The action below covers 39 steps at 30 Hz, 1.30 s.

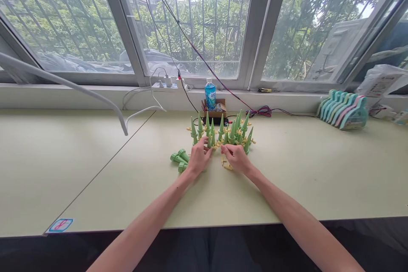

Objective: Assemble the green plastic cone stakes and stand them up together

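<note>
Green plastic cones [232, 137] stand clustered toward the back edge of the worktop [302, 174], with small yellow pieces [228, 167] jutting from them and a few lying loose nearer the front edge. The left hand [199, 158] is half-curled at a front cone — whether it grips, I can't tell. The right hand [236, 157] has its fingers drawn together — anything pinched there is too small to make out.
</note>
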Each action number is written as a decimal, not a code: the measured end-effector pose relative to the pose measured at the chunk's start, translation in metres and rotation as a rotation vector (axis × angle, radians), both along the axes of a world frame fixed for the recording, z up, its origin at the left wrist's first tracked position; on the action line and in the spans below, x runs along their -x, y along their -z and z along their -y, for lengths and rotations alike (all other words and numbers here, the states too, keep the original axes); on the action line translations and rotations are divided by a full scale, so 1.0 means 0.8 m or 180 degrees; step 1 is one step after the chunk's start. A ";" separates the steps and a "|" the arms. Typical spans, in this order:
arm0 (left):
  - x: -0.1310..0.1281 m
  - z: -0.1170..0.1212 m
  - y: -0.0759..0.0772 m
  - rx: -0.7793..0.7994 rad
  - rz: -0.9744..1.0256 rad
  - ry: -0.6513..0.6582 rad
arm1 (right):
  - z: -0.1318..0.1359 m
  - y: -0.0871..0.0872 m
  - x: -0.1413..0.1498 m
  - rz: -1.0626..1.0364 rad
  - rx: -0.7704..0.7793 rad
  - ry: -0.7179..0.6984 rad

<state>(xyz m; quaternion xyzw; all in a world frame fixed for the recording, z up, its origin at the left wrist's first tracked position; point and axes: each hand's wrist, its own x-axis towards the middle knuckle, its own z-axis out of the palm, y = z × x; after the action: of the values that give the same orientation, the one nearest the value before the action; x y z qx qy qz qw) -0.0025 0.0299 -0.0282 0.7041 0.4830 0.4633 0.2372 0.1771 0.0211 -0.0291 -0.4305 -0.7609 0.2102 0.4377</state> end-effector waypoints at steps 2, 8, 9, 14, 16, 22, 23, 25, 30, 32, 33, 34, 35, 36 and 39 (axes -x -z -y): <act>0.001 0.001 -0.002 -0.0056 0.0018 -0.0065 | 0.000 -0.001 0.000 0.0008 0.0002 0.0002; 0.010 0.005 -0.023 -0.0413 -0.0111 -0.0530 | 0.000 -0.002 0.000 -0.0017 0.0034 -0.0011; 0.013 0.005 -0.027 -0.0506 -0.0318 -0.0599 | 0.000 -0.001 0.000 -0.0022 0.0035 -0.0014; 0.031 0.002 -0.043 -0.0573 -0.1069 -0.0774 | -0.003 0.001 0.000 -0.0026 0.0030 -0.0033; 0.039 0.001 -0.051 -0.0447 -0.1289 -0.0710 | -0.003 0.001 0.001 -0.0017 0.0018 -0.0039; 0.067 0.005 -0.082 0.0444 -0.2010 -0.0407 | -0.003 -0.002 0.001 0.0182 -0.0069 0.0046; 0.073 0.006 -0.086 0.0504 -0.2146 -0.0417 | -0.003 -0.003 0.001 0.0207 -0.0089 0.0053; 0.083 0.007 -0.093 0.0699 -0.2429 -0.0485 | -0.003 -0.003 0.001 0.0218 -0.0115 0.0024; 0.110 0.006 -0.093 0.1009 -0.2688 -0.0203 | -0.004 -0.002 0.002 0.0221 -0.0127 -0.0019; 0.118 0.005 -0.088 0.1036 -0.2594 -0.0100 | -0.004 -0.001 0.002 0.0222 -0.0128 -0.0023; 0.122 0.004 -0.085 0.1004 -0.2593 -0.0052 | -0.004 -0.001 0.002 0.0224 -0.0126 -0.0028; 0.124 0.003 -0.081 0.0958 -0.2585 -0.0028 | -0.004 -0.001 0.001 0.0222 -0.0125 -0.0030; 0.126 0.002 -0.078 0.0960 -0.2576 -0.0005 | -0.005 -0.001 0.001 0.0221 -0.0126 -0.0031; 0.127 0.001 -0.075 0.0953 -0.2567 -0.0007 | -0.005 0.000 0.001 0.0221 -0.0127 -0.0029; 0.127 -0.002 -0.068 0.0907 -0.2508 -0.0006 | -0.006 0.001 0.001 0.0212 -0.0121 -0.0034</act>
<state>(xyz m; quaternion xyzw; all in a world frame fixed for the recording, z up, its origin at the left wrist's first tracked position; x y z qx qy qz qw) -0.1039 0.0313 0.0263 0.7872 0.5967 0.0873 0.1289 0.1766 0.0259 -0.0301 -0.4248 -0.7812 0.1835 0.4190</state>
